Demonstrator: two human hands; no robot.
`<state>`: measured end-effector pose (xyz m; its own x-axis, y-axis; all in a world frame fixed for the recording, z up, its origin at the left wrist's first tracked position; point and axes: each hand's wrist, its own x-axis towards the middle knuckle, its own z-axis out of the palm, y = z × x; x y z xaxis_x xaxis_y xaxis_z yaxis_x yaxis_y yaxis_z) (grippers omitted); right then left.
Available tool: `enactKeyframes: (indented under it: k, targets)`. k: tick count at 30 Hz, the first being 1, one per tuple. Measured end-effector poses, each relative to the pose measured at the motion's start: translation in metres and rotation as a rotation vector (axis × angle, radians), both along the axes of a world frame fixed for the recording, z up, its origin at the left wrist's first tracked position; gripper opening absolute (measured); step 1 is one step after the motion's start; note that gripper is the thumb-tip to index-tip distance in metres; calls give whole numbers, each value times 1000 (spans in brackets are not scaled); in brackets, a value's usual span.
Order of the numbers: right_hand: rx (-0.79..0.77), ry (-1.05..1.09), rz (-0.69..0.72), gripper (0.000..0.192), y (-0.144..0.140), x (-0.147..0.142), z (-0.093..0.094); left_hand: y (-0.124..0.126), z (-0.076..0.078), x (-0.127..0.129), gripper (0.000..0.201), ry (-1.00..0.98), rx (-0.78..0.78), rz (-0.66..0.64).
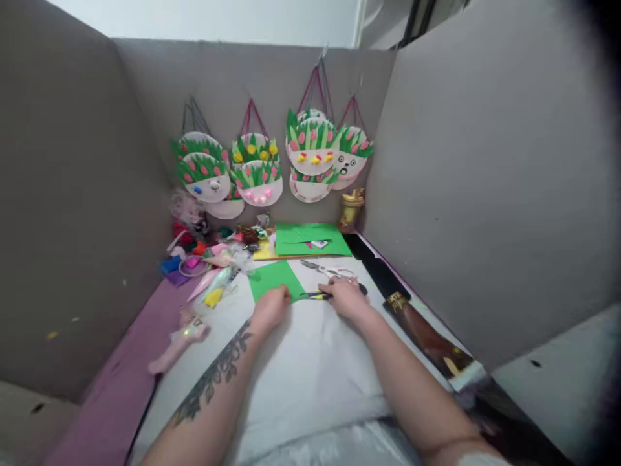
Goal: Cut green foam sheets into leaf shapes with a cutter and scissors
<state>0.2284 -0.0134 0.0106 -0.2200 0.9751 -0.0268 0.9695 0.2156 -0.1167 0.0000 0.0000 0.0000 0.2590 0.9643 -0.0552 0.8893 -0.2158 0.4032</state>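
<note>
A square sheet of green paper (272,279) lies on the white table covering, its lower right corner under the fingers of my left hand (272,307). Those fingers are closed on the paper's near edge. To the right, my right hand (345,296) is closed over a pair of black and yellow scissors (316,296), whose tips point left toward the paper. Part of the scissors' handle is hidden beneath the hand. Just beyond lies a second pair of scissors (315,266) with pale handles, apart from the paper.
More green sheets (295,246) are stacked at the back. Craft bits, including a yellow piece (213,298), clutter the left side, with a pink item (179,346) nearer me. Decorated paper plates (262,191) hang on the grey back wall. Dark strips (388,277) lie along the right edge.
</note>
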Motion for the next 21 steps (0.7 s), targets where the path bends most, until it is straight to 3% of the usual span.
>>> enactKeyframes:
  k: [3, 9, 21]
  targets:
    - [0, -2, -18, 52, 2, -1, 3, 3, 0, 4, 26, -47, 67, -41]
    - [11, -18, -18, 48, 0, -2, 6, 0, 4, -18, 31, -24, 81, -316]
    - [31, -17, 20, 44, -2, -6, 5, 4, -3, -28, 40, -35, 62, -336]
